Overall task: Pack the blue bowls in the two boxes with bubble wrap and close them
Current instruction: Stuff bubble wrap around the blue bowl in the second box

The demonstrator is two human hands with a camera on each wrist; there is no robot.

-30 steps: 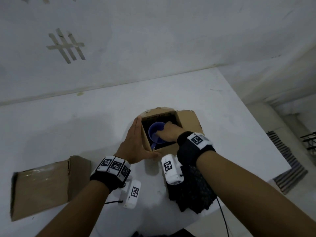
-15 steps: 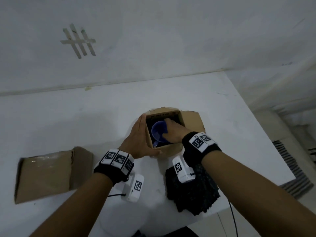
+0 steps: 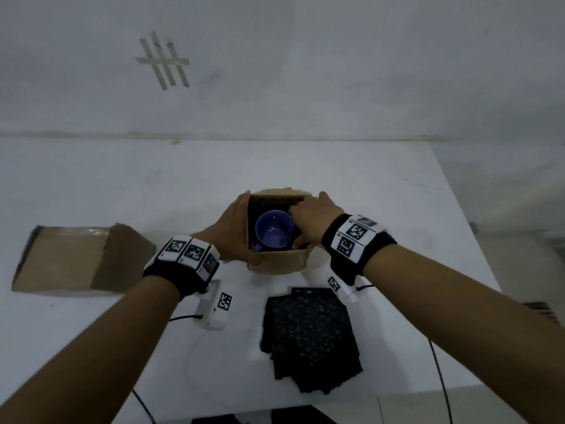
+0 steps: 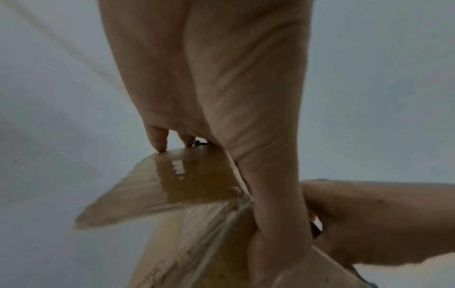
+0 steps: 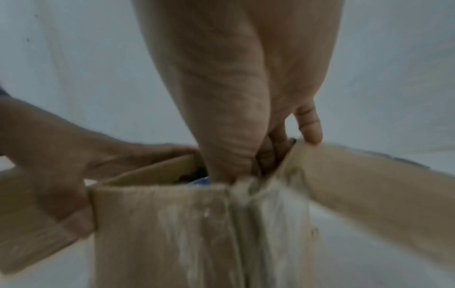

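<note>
An open cardboard box (image 3: pixel 279 263) stands mid-table with a blue bowl (image 3: pixel 273 229) sitting upright inside, on dark lining. My left hand (image 3: pixel 232 232) grips the box's left wall, thumb across the near corner and fingers on the left flap (image 4: pixel 192 181). My right hand (image 3: pixel 312 217) grips the right wall, with the thumb (image 5: pixel 221 155) down inside the box and the fingers (image 5: pixel 310 128) over the right flap. Only a sliver of the bowl (image 5: pixel 200 182) shows in the right wrist view. A second cardboard box (image 3: pixel 73 260) lies at the left.
Several black bubble wrap sheets (image 3: pixel 308 335) lie stacked near the table's front edge, just below the open box. The white table (image 3: pixel 122 194) meets a white wall at the back, and its right edge drops off beside my right forearm.
My right hand has let go of the bowl and come up to the box's right wall. The bowl now sits alone in the box. My left hand stays on the left wall.
</note>
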